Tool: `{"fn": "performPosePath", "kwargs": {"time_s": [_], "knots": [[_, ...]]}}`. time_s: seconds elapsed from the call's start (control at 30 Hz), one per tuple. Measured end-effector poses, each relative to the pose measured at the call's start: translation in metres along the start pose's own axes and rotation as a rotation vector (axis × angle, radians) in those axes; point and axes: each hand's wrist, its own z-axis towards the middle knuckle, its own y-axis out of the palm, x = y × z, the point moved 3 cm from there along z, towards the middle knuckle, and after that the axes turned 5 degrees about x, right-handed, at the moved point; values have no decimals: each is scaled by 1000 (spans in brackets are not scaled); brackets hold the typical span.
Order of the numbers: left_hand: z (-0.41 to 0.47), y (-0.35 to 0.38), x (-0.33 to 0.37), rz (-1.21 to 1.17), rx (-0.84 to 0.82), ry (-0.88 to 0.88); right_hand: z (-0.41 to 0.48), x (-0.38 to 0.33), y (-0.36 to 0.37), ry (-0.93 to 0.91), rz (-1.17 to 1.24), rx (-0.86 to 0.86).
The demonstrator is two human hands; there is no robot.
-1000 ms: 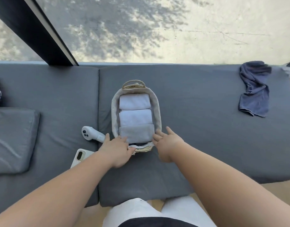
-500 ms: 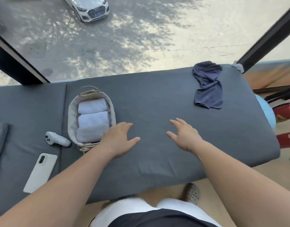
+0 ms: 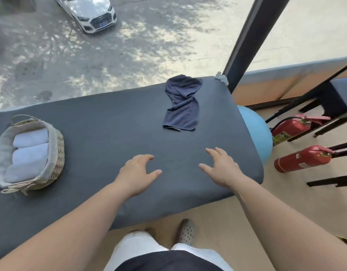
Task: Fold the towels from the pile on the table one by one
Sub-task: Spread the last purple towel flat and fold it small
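Note:
A crumpled dark blue towel lies near the far right corner of the grey padded table. At the left stands a woven basket holding folded white towels side by side. My left hand and my right hand hover over the bare grey surface near the front edge, fingers spread and relaxed, holding nothing. Both hands are well short of the blue towel.
The table's right edge drops to the floor, where two red fire extinguishers lie beside a blue ball and black chair legs. A dark window post rises behind the far right corner. A small grey scrap lies there.
My hands left the basket and moved right over the bare surface. The view swung right, so the basket now sits at the left edge and the blue towel is nearer the middle.

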Motion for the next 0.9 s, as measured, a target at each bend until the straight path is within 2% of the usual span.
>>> {"fn": "performPosePath", "kwargs": {"time_s": [0.27,0.53,0.9], "knots": [[65,19,57,-6,-34,40,56,29,-28,50,-79,-41],[151,16,94,97,-94,37,127,46,-58,80,-101,-72],[268,70,132,276,-223,-25,259,73,-41,-24,-153,-281]]}}
